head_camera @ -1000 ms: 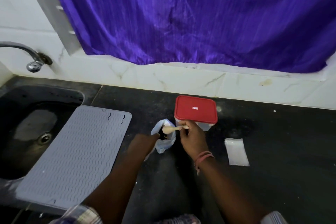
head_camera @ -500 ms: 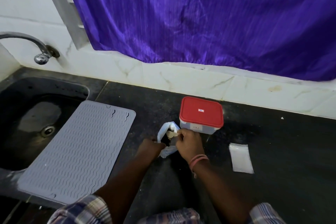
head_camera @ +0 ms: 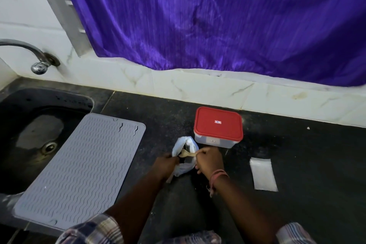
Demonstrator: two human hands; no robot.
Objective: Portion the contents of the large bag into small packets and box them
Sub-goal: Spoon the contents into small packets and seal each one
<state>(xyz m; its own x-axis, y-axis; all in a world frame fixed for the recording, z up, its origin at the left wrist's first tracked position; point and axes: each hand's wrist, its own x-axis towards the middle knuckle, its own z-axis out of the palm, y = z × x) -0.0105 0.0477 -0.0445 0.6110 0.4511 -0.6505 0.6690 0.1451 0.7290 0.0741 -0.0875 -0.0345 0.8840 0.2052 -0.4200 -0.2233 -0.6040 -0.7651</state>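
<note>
A pale plastic bag (head_camera: pixel 183 142) with dark contents stands open on the black counter, just in front of a clear box with a red lid (head_camera: pixel 218 125). My left hand (head_camera: pixel 165 165) grips the bag's left edge and holds its mouth open. My right hand (head_camera: pixel 208 159) pinches the handle of a small pale spoon (head_camera: pixel 186 153), whose bowl points left into the bag's mouth. A flat small white packet (head_camera: pixel 262 173) lies on the counter to the right of my right wrist.
A grey ribbed mat (head_camera: pixel 79 166) lies partly over the dark sink (head_camera: pixel 29 134) on the left, under a metal tap (head_camera: pixel 37 65). A white tiled ledge (head_camera: pixel 217 89) and a purple curtain (head_camera: pixel 217 16) rise behind the box.
The spoon went down into the bag and its bowl now shows at the bag's mouth again. Both hands stay on the bag; the view has shifted.
</note>
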